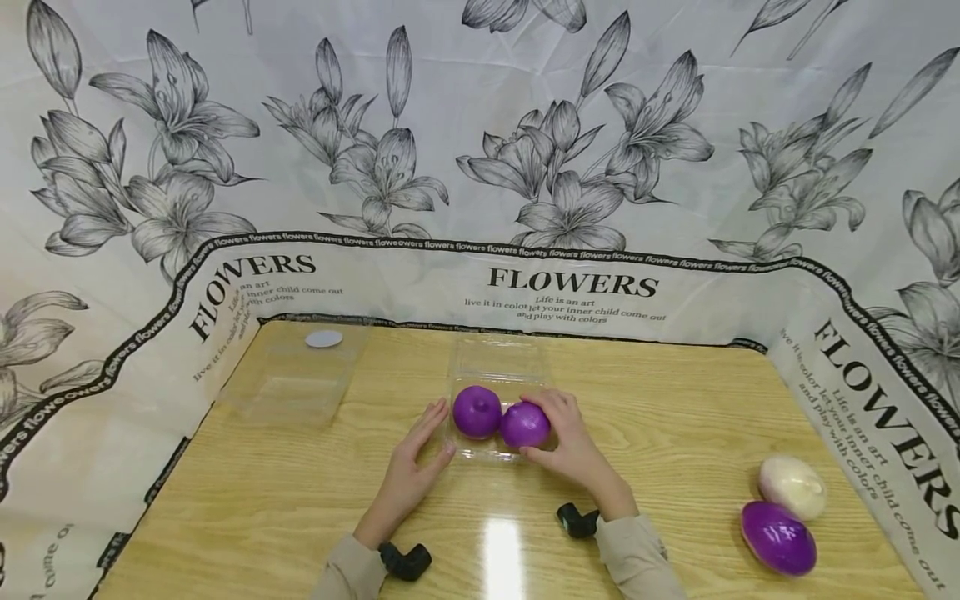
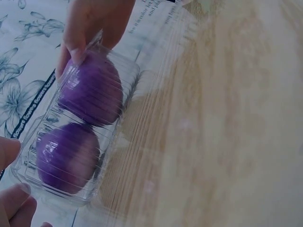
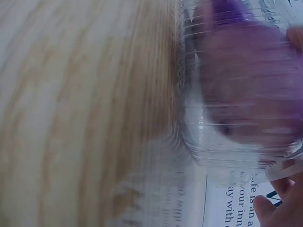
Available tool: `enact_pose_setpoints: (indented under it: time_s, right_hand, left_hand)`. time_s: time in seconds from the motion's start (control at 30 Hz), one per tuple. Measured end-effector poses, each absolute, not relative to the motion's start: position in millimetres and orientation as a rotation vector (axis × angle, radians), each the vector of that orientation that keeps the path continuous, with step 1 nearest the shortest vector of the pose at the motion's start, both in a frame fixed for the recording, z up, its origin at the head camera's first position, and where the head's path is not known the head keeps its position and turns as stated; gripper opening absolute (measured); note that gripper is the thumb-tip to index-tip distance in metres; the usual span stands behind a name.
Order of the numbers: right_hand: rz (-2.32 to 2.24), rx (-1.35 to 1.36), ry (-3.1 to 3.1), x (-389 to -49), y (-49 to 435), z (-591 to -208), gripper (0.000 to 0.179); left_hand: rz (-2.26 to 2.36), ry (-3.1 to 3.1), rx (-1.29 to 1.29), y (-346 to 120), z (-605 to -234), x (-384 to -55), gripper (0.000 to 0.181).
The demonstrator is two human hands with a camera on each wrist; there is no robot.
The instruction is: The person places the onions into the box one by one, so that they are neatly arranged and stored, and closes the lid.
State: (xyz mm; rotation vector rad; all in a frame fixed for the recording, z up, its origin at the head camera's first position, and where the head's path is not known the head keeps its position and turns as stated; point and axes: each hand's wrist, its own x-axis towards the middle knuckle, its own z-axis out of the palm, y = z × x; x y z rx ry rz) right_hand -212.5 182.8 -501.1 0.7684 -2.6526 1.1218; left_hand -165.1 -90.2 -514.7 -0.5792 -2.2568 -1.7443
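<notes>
A clear box (image 1: 480, 456) sits open at the middle of the wooden surface (image 1: 675, 450), its lid (image 1: 498, 358) lying back on the far side. Inside, two purple onions stand side by side: the left onion (image 1: 477, 417) and the right onion (image 1: 523, 427). The right hand (image 1: 567, 442) grasps the right onion, thumb on the near side and fingers on the far side. The left hand (image 1: 411, 467) lies at the box's left end, its fingers fairly straight and touching the wall, clasping nothing. The thin box could slide or tip if the right hand pushes sideways without enough support from the left; a glossy onion might also slip or roll, and one crowding the other could leave it perched on the rim. The box's long axis runs left to right, its lid side facing far. The left onion's tip points mostly upward; the right onion looks slightly longer left to right, but the fingers partly cover it, so where its tip points cannot be told.
</notes>
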Motion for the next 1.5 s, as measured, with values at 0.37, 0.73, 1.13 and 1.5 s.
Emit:
enact_pose_setpoints:
  time_s: [0.37,0.73,1.13,1.5]
  right_hand:
    - [1.021,0.748,-2.678,-213,183,-500,0.064]
    - [1.678,0.771,-2.29,-216,191,-508,0.05]
    - [2.342,0.4,-1.753,-225,198,-524,0.047]
    - [2.739,0.251,-1.665,-243,196,-531,0.058]
  left_hand:
    - [-1.742,-2.262,-0.587,-91,-515,-167,0.052]
    - [-1.734,-2.259,-0.59,-90,-516,-166,0.051]
    - [-1.748,-2.252,-0.576,-89,-515,-166,0.051]
    - [-1.742,-2.268,-0.568,-89,-514,-165,0.051]
